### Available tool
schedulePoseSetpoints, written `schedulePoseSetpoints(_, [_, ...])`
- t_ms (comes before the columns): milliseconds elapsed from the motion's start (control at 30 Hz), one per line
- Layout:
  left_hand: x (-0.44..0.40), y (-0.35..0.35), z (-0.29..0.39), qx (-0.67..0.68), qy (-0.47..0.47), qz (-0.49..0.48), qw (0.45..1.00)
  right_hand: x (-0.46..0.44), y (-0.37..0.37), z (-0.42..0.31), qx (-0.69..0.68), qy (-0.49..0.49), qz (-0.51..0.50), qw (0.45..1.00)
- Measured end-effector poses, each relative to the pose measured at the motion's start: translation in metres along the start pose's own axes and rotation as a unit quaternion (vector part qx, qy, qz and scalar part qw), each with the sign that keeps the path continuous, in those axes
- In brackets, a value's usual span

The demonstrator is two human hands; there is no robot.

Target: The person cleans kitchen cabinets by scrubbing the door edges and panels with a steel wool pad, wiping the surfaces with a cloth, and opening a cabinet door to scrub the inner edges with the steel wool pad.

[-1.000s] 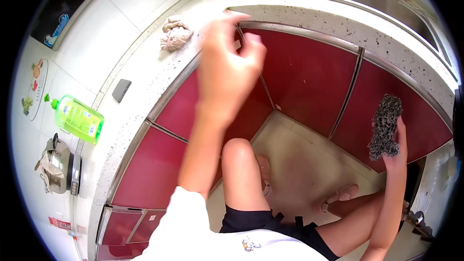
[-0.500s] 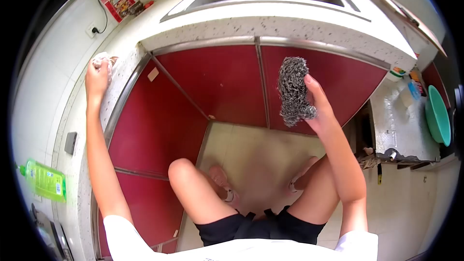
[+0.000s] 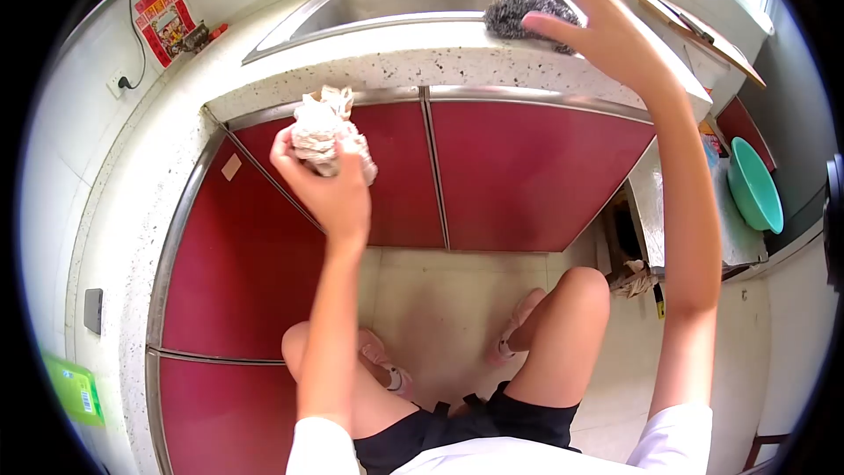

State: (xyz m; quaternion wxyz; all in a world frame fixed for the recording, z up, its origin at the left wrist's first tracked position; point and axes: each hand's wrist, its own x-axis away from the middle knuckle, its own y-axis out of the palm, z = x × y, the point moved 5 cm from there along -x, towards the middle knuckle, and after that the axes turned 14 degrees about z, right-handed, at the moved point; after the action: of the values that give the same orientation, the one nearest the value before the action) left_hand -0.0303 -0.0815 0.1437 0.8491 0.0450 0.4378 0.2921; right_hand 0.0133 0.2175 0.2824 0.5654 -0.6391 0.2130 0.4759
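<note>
My left hand [image 3: 330,185] is closed around a crumpled off-white rag [image 3: 318,136], held up in front of the red cabinet doors, just below the counter edge. At the right front of the sink [image 3: 387,10], a dark grey steel wool scourer [image 3: 527,16] rests on the counter by the rim. Over its right side is my right hand [image 3: 602,31], with fingers spread and the thumb stretched across the scourer. Whether the thumb touches it I cannot tell.
Red cabinet doors [image 3: 527,167] sit under the speckled counter [image 3: 378,63]. To the right are a green basin [image 3: 754,185] and a leaning board [image 3: 694,28]. On the left counter stand a red packet [image 3: 164,25], a small dark box [image 3: 93,310] and a green bottle [image 3: 75,390].
My right hand has carried the scourer up to the counter by the sink and let it go. My left hand has lifted the rag off the left counter and moved right.
</note>
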Motion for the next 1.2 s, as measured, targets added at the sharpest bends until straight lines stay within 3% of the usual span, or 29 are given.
schedulePoseSetpoints(33, [0.017,0.008,-0.017,0.065,-0.128,-0.008,0.990,0.004,-0.026,-0.020,-0.072,0.051,0.051,0.995])
schedulePoseSetpoints(67, [0.031,0.019,-0.005,0.097,-0.152,0.029,0.983,0.017,-0.043,-0.037,-0.143,0.105,0.099,0.979])
schedulePoseSetpoints(133, [0.051,0.037,-0.024,0.121,-0.135,0.048,0.982,0.057,-0.051,-0.050,-0.202,0.115,0.186,0.955])
schedulePoseSetpoints(200, [0.064,0.059,-0.021,0.163,-0.192,0.069,0.965,0.102,-0.047,-0.056,-0.266,0.149,0.197,0.932])
schedulePoseSetpoints(233, [0.064,0.067,-0.027,0.032,-0.094,0.060,0.993,0.119,-0.041,-0.055,-0.331,0.171,0.217,0.902])
schedulePoseSetpoints(267, [0.074,0.078,-0.029,0.016,-0.036,0.059,0.997,0.131,-0.031,-0.054,-0.331,0.178,0.218,0.901])
schedulePoseSetpoints(333, [0.092,0.095,-0.020,-0.083,0.098,0.023,0.991,0.163,-0.005,-0.044,-0.523,0.295,0.304,0.740])
schedulePoseSetpoints(367, [0.101,0.103,-0.018,-0.095,0.128,0.023,0.987,0.178,0.014,-0.042,-0.530,0.357,0.309,0.705])
schedulePoseSetpoints(400, [0.107,0.108,-0.014,-0.108,0.156,0.022,0.982,0.189,0.028,-0.041,-0.496,0.425,0.274,0.705])
schedulePoseSetpoints(467, [0.109,0.113,-0.014,-0.105,0.149,0.029,0.983,0.200,0.040,-0.040,-0.444,0.419,0.189,0.769])
schedulePoseSetpoints(500, [0.112,0.117,-0.011,-0.118,0.171,0.010,0.978,0.200,0.043,-0.040,-0.441,0.419,0.178,0.773])
schedulePoseSetpoints(533, [0.115,0.117,-0.008,-0.133,0.193,-0.009,0.972,0.198,0.043,-0.041,-0.441,0.425,0.176,0.771])
schedulePoseSetpoints(600, [0.120,0.119,-0.005,-0.131,0.217,-0.033,0.967,0.193,0.045,-0.043,-0.510,0.461,0.197,0.699])
schedulePoseSetpoints(633, [0.119,0.120,-0.004,-0.118,0.216,-0.042,0.968,0.190,0.043,-0.044,-0.495,0.435,0.191,0.728])
schedulePoseSetpoints(733, [0.112,0.113,-0.006,-0.115,0.243,-0.049,0.962,0.197,0.046,-0.047,-0.491,0.441,0.157,0.735])
schedulePoseSetpoints(933, [0.100,0.108,0.000,-0.174,0.189,-0.054,0.965,0.201,0.033,-0.049,-0.489,0.470,0.149,0.720])
schedulePoseSetpoints(1200, [0.091,0.112,-0.004,-0.178,0.196,-0.095,0.960,0.200,0.027,-0.049,-0.509,0.485,0.179,0.689])
